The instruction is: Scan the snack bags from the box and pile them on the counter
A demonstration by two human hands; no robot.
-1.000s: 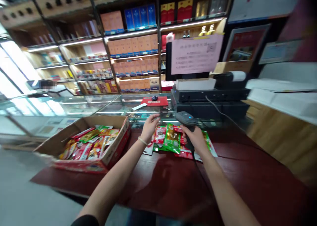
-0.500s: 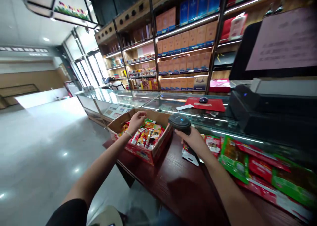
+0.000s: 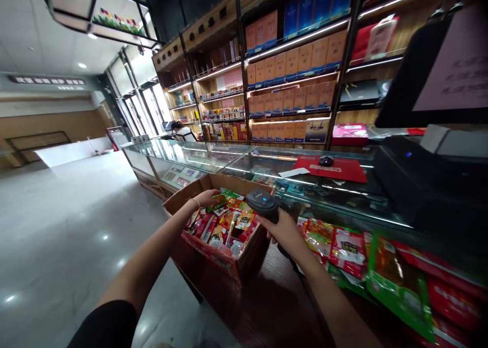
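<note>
My right hand (image 3: 284, 233) is wrapped round the handle of a black barcode scanner (image 3: 262, 201) with a small blue light lit on top. The scanner is held over the right rim of an open cardboard box (image 3: 213, 260). Inside the box lie many red, yellow and green snack packets (image 3: 229, 221). My left hand (image 3: 207, 198) reaches in over the box's far left part, its fingers closed on a green-and-brown snack packet (image 3: 218, 202); the fingertips are partly hidden.
More packets lie in a row on the dark wooden table (image 3: 267, 307), including a green-edged one (image 3: 396, 282). Behind stands a glass counter (image 3: 236, 160) with a red mat (image 3: 343, 171) and a mouse (image 3: 326, 160). A monitor (image 3: 412, 73) rises at right. A person (image 3: 185, 132) is far back.
My left hand has lowered from above the box to the packets inside and closed on one. The scanner in my right hand has come nearer the box. The view has shifted slightly.
</note>
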